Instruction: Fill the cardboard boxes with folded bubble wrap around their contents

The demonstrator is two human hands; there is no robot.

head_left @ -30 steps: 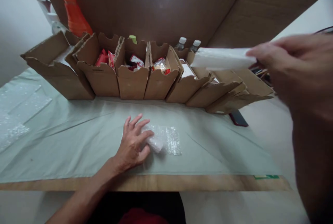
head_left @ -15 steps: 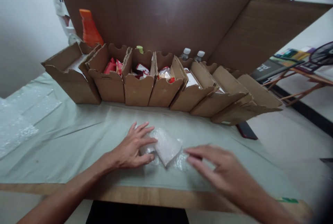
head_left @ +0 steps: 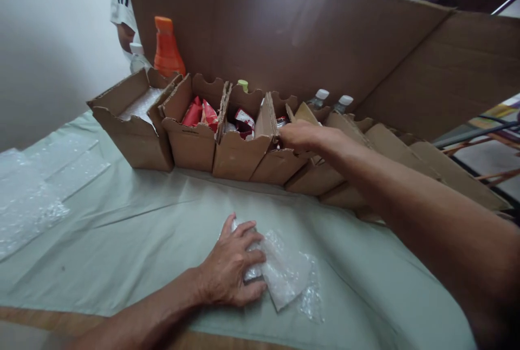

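Note:
My left hand rests on a small sheet of clear bubble wrap, fingers spread over its left part. A flat pale piece seems to lie in or on the wrap, but I cannot tell which. My right hand reaches into the fourth cardboard bin from the left, its fingers hidden inside. Something with red and clear wrapping shows at the edge of that bin. Beside it, the third bin holds dark red and white packets. Red packets fill part of the second bin.
The leftmost bin contains folded bubble wrap. More bubble wrap sheets lie at the table's left. Behind the bins stand an orange bottle, clear bottles and a tall cardboard panel. A person's sleeve shows at upper left.
My right hand has left the bubble wrap's right side and gone forward into the fourth bin. My left hand stays spread on the wrap. The view has shifted.

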